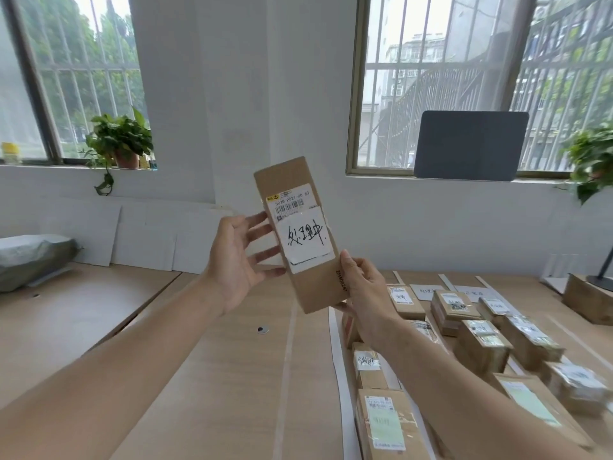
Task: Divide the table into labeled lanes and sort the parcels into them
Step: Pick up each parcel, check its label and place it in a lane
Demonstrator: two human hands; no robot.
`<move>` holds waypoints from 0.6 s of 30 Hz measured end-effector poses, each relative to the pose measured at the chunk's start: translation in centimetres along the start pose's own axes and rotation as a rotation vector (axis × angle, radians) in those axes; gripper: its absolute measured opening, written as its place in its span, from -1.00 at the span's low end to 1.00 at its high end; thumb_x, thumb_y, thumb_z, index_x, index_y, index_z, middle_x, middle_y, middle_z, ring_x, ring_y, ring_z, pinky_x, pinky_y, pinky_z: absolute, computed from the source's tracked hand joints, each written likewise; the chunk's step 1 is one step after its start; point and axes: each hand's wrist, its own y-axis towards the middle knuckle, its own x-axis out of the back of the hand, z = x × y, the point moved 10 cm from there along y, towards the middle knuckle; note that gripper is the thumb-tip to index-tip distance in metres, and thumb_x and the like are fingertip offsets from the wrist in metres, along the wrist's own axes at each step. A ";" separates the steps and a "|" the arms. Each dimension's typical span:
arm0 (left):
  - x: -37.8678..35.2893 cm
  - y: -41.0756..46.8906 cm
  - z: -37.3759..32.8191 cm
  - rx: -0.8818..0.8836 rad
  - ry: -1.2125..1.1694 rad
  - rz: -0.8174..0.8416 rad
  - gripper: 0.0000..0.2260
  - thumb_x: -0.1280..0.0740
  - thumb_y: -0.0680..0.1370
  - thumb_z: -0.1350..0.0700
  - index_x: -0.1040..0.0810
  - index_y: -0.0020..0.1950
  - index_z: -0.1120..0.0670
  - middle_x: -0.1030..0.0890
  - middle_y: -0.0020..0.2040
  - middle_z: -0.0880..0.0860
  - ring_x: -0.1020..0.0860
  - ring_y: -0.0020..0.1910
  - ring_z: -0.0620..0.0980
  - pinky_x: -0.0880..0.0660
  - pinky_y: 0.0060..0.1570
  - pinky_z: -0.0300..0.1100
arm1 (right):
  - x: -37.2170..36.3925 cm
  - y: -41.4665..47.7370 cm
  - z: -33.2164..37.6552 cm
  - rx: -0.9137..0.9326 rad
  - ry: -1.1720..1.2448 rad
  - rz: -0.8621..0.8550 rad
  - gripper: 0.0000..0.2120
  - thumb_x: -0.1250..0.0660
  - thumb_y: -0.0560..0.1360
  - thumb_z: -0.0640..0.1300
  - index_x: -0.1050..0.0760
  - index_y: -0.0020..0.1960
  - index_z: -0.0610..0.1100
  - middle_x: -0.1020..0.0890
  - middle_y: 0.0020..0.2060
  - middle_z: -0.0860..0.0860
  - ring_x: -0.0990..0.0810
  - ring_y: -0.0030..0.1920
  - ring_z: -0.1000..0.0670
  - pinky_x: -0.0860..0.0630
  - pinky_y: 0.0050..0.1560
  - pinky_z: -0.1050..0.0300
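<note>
While our right grip [361,293] pinches the lower corner of the labeled parcel [300,240], our left grip [237,260], wide, touches its opposite edge with straight fingers [260,233]; other parcels [386,423] lie on the surface [232,376] below the right grip.

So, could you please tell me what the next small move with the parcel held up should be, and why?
Probably lower the parcel toward the sorted parcels on the right. The right hand grips its bottom corner, the left hand steadies it with straight fingers, and its handwritten label faces the camera; the lane cards are too blurred to match.
</note>
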 end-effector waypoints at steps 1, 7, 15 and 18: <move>-0.4 -0.1 0.4 0.013 0.032 0.024 -0.55 -0.10 0.62 -0.14 -0.57 0.39 -0.02 -0.56 0.35 0.10 -0.56 0.20 0.23 -0.57 0.11 0.34 | -0.2 0.0 0.0 0.003 -0.057 0.004 -0.68 -0.29 0.69 0.12 -0.54 0.14 -0.16 -0.63 0.00 -0.04 -0.62 -0.03 0.01 -0.69 -0.06 0.03; -0.9 -0.5 1.8 0.084 0.225 0.072 -0.59 -0.05 0.63 -0.21 -0.51 0.41 -0.28 -0.53 0.23 0.10 -0.60 0.16 0.15 -0.56 0.21 0.26 | -0.9 0.0 0.3 0.080 -0.287 0.055 -0.67 -0.03 0.78 -0.12 -0.47 0.38 0.12 -0.61 0.11 0.00 -0.56 0.06 0.00 -0.50 0.00 0.07; -0.7 0.1 4.3 0.125 0.267 0.138 -0.57 -0.05 0.62 -0.21 -0.49 0.43 -0.25 -0.61 0.30 0.12 -0.59 0.26 0.15 -0.49 0.31 0.27 | -0.6 0.0 0.0 0.105 -0.176 -0.018 -0.60 -0.03 0.78 -0.17 -0.53 0.31 0.22 -0.66 0.15 0.14 -0.61 0.10 0.16 -0.56 -0.04 0.17; -0.6 0.6 5.8 0.160 0.266 0.171 -0.59 -0.07 0.62 -0.21 -0.50 0.41 -0.28 -0.61 0.31 0.12 -0.58 0.29 0.17 -0.49 0.31 0.28 | -0.2 -0.2 -0.9 0.071 -0.150 -0.071 -0.66 -0.06 0.77 -0.06 -0.54 0.17 0.28 -0.65 0.20 0.10 -0.63 0.13 0.07 -0.66 0.10 -0.04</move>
